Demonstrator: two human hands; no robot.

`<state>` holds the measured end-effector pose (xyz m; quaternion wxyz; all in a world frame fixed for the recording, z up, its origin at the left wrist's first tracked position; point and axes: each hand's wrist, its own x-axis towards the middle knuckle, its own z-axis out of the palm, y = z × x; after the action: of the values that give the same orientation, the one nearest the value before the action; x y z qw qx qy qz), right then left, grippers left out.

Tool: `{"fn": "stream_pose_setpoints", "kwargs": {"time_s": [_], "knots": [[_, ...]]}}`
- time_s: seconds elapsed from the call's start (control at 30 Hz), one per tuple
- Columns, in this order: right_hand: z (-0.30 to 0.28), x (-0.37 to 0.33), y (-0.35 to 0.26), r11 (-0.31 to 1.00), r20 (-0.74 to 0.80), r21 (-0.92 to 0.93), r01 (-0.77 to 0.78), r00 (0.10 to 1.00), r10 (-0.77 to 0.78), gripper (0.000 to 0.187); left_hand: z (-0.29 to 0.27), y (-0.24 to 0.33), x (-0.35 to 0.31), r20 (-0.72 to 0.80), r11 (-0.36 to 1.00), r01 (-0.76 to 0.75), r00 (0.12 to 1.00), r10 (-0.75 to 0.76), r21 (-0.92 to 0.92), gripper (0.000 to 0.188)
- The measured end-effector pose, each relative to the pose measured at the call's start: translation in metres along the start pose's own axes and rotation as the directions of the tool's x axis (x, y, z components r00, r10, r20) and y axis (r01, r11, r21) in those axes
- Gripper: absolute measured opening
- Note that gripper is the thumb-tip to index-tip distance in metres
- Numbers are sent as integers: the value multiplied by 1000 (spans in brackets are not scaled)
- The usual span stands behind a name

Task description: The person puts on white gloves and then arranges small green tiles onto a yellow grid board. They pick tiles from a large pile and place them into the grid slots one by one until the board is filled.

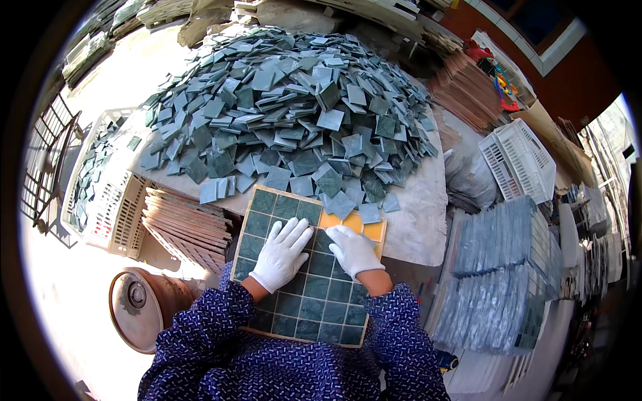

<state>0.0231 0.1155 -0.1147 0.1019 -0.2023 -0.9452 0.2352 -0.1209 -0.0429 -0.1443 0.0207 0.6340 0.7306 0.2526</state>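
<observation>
A shallow tray [379, 230] with a yellow-orange base and pale dividing edges lies tilted in front of me. Square dark green stone tiles [314, 287] fill most of its grid, while orange shows in the upper right cells. My left hand [281, 257], in a white glove, lies flat on the tiles with fingers stretched out. Also gloved in white, my right hand [356, 252] rests at the border of the tiled and orange parts. Its fingers are bent together, and what lies beneath the fingertips is hidden. A big heap of loose tiles [287, 107] rises just beyond the tray.
The heap sits on a pale tabletop [418, 224]. To the left stand a white crate [117, 207] with tiles, stacked reddish trays [184, 224] and a rusty drum [150, 304]. At right are wrapped tile sheets [495, 267] and a white basket [518, 160].
</observation>
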Motion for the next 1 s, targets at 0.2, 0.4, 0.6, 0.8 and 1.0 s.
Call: {"fn": "stream_pose_setpoints", "kwargs": {"time_s": [0.2, 0.4, 0.6, 0.8, 1.0], "knots": [[-45, -24, 29, 911, 11, -41, -410, 912, 410, 52, 20, 9, 42, 49, 987, -155, 987, 153, 41, 53], [-27, -44, 30, 941, -30, -198, -273, 962, 272, 55, 21, 17, 32, 57, 988, -123, 991, 118, 91, 55], [-19, -38, 26, 973, -89, -230, -17, 996, -3, 34, 4, 33, -6, 147, 990, -118, 983, 106, 74, 61], [-20, -24, 42, 997, -200, -73, -1, 980, -14, 19, 3, 31, -19, 88, 996, -91, 992, 91, -7, 57], [-2, -25, 43, 993, -47, -13, -115, 992, 115, 24, 4, 23, 49, -71, 993, -113, 991, 110, -30, 55]]}}
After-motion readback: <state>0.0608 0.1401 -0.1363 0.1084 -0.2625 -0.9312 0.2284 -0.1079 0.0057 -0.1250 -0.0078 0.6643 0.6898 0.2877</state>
